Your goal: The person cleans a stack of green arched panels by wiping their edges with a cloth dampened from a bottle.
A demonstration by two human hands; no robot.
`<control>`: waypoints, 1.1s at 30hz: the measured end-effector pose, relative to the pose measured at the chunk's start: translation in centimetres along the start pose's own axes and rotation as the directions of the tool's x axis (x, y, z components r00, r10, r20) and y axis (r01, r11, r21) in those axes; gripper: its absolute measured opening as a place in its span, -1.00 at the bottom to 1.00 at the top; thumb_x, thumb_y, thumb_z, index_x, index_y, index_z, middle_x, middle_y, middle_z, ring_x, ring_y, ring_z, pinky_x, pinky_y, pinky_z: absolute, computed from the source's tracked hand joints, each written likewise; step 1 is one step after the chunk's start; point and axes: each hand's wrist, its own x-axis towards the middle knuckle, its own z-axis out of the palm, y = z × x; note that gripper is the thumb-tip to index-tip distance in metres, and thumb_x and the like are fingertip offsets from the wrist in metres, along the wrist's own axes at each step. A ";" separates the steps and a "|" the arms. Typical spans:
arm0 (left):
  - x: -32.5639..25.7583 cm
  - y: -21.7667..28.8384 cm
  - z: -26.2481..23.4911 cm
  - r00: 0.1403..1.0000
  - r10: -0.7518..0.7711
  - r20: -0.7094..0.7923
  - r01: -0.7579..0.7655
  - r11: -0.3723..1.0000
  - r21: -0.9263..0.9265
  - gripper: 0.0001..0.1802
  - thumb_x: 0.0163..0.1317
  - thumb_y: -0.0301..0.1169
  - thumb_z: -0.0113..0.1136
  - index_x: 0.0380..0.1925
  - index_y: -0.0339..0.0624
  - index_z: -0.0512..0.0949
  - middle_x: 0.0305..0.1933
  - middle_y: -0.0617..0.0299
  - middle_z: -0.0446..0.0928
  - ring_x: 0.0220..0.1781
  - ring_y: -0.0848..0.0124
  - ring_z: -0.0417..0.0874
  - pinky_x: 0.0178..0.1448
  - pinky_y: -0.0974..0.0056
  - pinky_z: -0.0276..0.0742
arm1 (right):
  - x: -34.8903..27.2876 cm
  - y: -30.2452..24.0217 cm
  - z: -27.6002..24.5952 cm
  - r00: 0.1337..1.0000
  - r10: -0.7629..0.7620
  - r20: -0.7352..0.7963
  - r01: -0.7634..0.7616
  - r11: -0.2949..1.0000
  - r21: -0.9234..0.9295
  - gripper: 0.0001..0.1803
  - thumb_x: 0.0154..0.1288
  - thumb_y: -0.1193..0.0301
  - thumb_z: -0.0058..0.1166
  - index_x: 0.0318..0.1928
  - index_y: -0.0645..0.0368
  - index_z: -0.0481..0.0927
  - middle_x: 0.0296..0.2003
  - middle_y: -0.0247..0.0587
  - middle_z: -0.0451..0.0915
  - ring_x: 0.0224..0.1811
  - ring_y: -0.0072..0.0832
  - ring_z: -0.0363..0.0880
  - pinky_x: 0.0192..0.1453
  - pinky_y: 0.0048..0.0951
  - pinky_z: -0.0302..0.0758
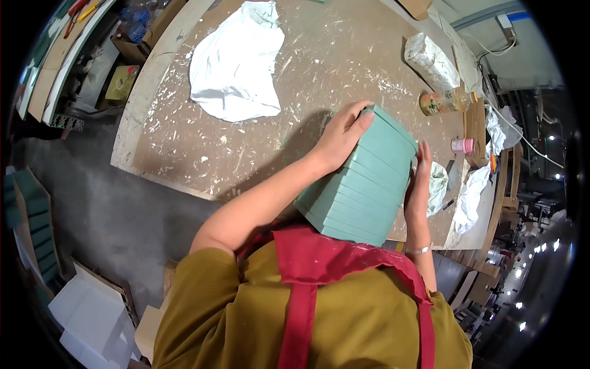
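Observation:
A pale green box-shaped piece [372, 178] with grooved, slat-like sides is tilted in front of my chest, its near end close to my red apron. My left hand [341, 136] grips its upper left edge, with the thumb lying on the surface and the other fingers partly out of sight. On the opposite side, my right hand [420, 172] presses flat along the edge, most of its fingers hidden by the box. Further out on the table lies a crumpled white cloth [236, 64].
The paint-scuffed worktable [169, 147] holds a plastic-wrapped block [431, 63], a clear jar [441, 103], a small pink-lidded bottle [462, 146] and a crumpled bag [437, 187] at right. White boxes [95, 317] and a green slatted piece [35, 209] stand lower left.

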 end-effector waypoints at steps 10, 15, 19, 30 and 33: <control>-0.8 -0.4 1.5 0.972 -0.043 -0.230 0.051 0.998 0.029 -0.40 0.45 -0.10 -0.09 0.32 -0.30 0.29 0.36 -0.05 0.31 0.41 0.16 0.28 0.48 0.18 0.11 | -7.4 -0.9 0.6 0.983 0.179 -0.037 -0.174 0.979 0.104 -0.23 0.52 -0.05 -0.30 0.51 0.18 -0.03 0.50 -0.09 0.01 0.54 -0.26 -0.05 0.56 -0.27 -0.10; -0.4 0.6 1.7 0.987 -0.035 -0.157 0.032 0.999 -0.018 -0.48 0.48 -0.19 -0.16 0.34 -0.22 0.28 0.29 0.09 0.36 0.31 0.31 0.35 0.40 0.26 0.20 | -1.4 3.3 -6.9 0.978 0.157 -0.140 -0.150 0.987 0.062 -0.64 0.48 0.29 -0.04 0.15 0.22 0.48 0.05 -0.25 0.57 0.09 -0.48 0.49 0.19 -0.42 0.39; -0.4 -0.4 1.9 0.990 -0.065 -0.121 0.053 0.993 -0.101 -0.49 0.49 -0.21 -0.18 0.34 -0.21 0.27 0.22 0.12 0.40 0.18 0.38 0.43 0.29 0.28 0.32 | 1.0 11.1 -16.1 0.958 -0.057 -0.280 -0.121 0.806 -0.580 -0.76 0.29 0.48 0.08 -0.03 0.23 0.55 -0.23 -0.10 0.56 -0.27 -0.34 0.54 -0.15 -0.37 0.48; 1.6 -0.4 -0.7 0.982 0.124 -0.140 -0.080 0.956 0.283 -0.59 0.54 -0.23 -0.30 0.02 -0.29 0.45 -0.05 0.19 0.49 -0.03 0.46 0.48 0.08 0.34 0.40 | 7.3 10.9 -15.0 0.999 -0.032 -0.008 0.002 0.319 -0.948 -0.42 0.14 0.05 0.27 0.02 0.21 0.52 -0.17 0.02 0.58 -0.08 0.01 0.55 -0.01 -0.08 0.46; 2.5 0.4 -1.5 0.991 0.045 -0.128 -0.001 0.945 0.326 -0.63 0.52 -0.29 -0.23 -0.07 -0.33 0.52 -0.17 0.19 0.52 -0.09 0.44 0.50 0.05 0.34 0.40 | 8.6 8.5 -15.1 0.988 0.135 -0.078 -0.156 0.861 -0.484 -0.54 0.23 0.17 0.23 0.00 0.28 0.61 -0.08 -0.10 0.65 0.01 -0.25 0.58 0.10 -0.30 0.45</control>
